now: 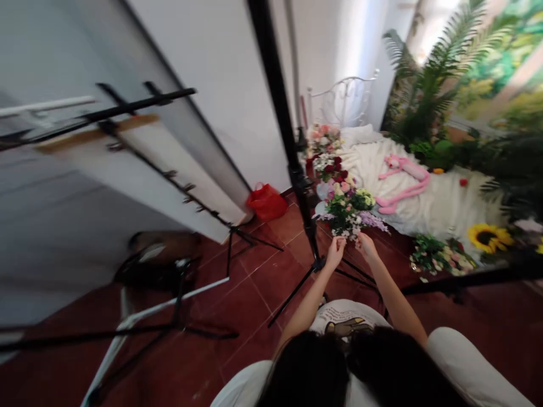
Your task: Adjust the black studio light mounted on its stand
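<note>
My left hand is closed at the front edge of the flower arrangement, its fingers pinched by small pale pink and white blossoms. Just right of it, my right hand is also closed at the same blossoms, near a lilac flower spray. The hands are slightly apart. What lies between the fingertips is too small to make out. Behind them the arrangement rises with green leaves, yellow-green blooms, dark red flowers and peach flowers.
A black stand pole rises close left of my hands, its legs spread on red floor tiles. A bed with a cream cover holds a pink plush toy. Nearby are a sunflower, a red bag and rolled backdrops.
</note>
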`<move>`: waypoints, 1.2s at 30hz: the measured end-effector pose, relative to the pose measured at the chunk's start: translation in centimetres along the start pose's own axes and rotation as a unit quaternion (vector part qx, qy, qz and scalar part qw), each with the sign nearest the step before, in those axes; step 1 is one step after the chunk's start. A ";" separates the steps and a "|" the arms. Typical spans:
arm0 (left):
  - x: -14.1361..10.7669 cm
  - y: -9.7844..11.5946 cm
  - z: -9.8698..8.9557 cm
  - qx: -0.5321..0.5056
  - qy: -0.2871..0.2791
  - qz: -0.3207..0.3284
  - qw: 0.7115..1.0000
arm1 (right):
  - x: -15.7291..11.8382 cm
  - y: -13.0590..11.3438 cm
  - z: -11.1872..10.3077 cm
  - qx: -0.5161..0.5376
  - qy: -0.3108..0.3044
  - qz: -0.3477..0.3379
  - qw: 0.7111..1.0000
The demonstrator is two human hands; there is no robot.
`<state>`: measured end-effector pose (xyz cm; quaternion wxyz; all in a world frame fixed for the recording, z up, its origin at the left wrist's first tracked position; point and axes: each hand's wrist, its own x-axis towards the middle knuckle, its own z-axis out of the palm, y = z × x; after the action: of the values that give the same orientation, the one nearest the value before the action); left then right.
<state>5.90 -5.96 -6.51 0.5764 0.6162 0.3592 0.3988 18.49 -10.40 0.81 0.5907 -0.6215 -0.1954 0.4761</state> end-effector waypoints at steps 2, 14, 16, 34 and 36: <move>1.1 0.7 2.9 -0.002 -0.075 0.002 0.997 | -1.8 0.8 -2.9 0.056 0.076 0.015 0.995; -5.7 6.1 24.4 -0.056 -0.450 0.067 0.889 | -17.4 4.5 -20.0 0.296 0.402 -0.020 0.866; -7.1 6.8 26.6 -0.058 -0.466 0.077 0.879 | -19.2 4.6 -21.0 0.304 0.405 -0.034 0.862; -7.4 8.1 28.6 -0.017 -0.484 0.046 0.874 | -19.3 2.6 -20.9 0.580 0.131 -0.137 0.792; -7.4 8.0 28.7 -0.021 -0.482 0.045 0.875 | -19.5 2.5 -20.9 0.604 0.119 -0.140 0.776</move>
<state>28.59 -25.42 0.38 0.6724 0.7353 -0.0001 0.0852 25.74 -38.09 2.42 0.9234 -0.1546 0.1188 0.3306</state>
